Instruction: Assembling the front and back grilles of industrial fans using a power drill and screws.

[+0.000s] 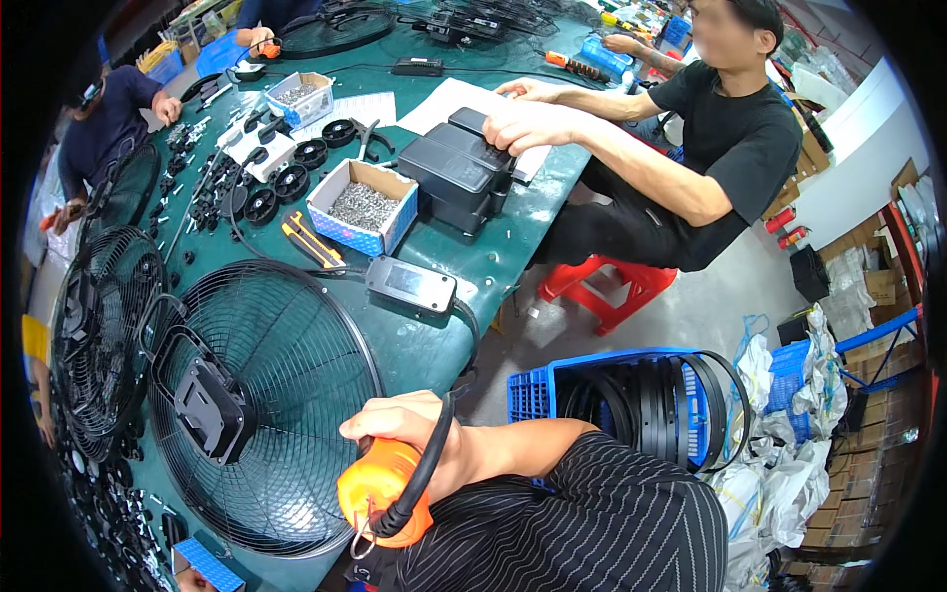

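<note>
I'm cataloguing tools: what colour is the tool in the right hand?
The tool is mostly orange, as the head view shows best.

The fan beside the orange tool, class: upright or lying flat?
Lying flat: the fan rests on the table, its black housing facing up.

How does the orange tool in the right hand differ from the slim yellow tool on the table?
The orange tool is gripped in the right hand; the yellow tool lies on the green table. The orange tool is bulky and rounded, the yellow tool long and narrow. The orange tool has a black cord at its end; the yellow tool shows none. Both are brightly coloured.
</note>
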### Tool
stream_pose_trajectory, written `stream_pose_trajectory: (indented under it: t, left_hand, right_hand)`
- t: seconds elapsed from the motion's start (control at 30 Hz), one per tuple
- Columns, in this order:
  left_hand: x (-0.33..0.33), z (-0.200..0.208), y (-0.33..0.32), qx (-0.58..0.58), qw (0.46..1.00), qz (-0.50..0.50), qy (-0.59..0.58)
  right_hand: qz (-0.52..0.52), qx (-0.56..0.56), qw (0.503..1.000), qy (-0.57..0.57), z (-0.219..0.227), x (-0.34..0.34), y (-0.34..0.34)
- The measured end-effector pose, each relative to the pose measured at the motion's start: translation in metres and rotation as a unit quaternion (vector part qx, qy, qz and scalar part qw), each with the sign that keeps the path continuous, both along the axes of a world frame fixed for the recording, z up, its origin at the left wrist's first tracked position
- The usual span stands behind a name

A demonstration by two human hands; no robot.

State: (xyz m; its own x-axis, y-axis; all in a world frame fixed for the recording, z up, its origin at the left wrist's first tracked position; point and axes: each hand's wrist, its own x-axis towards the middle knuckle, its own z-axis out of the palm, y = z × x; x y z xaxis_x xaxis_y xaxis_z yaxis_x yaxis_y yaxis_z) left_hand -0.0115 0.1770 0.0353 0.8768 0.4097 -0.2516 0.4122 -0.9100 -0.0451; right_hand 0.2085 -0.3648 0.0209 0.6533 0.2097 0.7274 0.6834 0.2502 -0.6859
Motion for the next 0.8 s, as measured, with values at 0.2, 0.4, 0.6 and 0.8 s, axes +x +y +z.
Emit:
stream_pose_trajectory:
  t: [0.2, 0.4, 0.6, 0.8]
  left_hand:
    - [-0.003, 0.02, -0.028, 0.021, 0.997, 0.012, -0.074]
    - [-0.012, 0.054, -0.089, -0.053, 0.966, 0.082, -0.239]
    - [-0.022, 0.053, -0.139, -0.149, 0.92, 0.132, -0.336]
    - [-0.022, 0.018, -0.268, -0.573, 0.678, 0.226, -0.401]
  right_hand:
    - [0.021, -0.004, 0.999, 0.024, 0.001, 0.001, -0.001]
    - [0.025, -0.007, 0.999, 0.034, 0.004, 0.003, -0.004]
    - [0.006, -0.028, 0.999, 0.027, 0.011, 0.007, -0.004]
    - [-0.057, -0.046, 0.982, 0.176, 0.028, -0.004, -0.016]
